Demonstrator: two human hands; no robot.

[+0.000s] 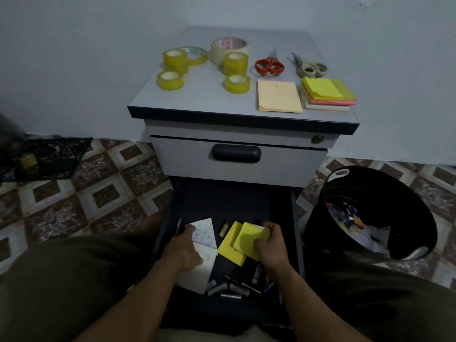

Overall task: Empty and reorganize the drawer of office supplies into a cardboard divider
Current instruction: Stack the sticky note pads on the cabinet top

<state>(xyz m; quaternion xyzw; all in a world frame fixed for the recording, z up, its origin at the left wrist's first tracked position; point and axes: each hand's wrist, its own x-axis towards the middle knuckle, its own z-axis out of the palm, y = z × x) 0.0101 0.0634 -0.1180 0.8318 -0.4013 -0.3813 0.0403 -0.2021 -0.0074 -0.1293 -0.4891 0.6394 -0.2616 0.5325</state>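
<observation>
Head view, the person's own body. Both forearms are bare from the lower border of the frame to the wrists. The left hand and right hand are likewise uncovered. A plain dark olive-brown cloth leg garment covers the left thigh and the right thigh. It is unpatterned and matte, with soft shallow folds. Past the cloth's far edge on the left side a small patch of bare leg shows. Whether the garment is shorts or rolled trousers cannot be told in the dim light.
</observation>
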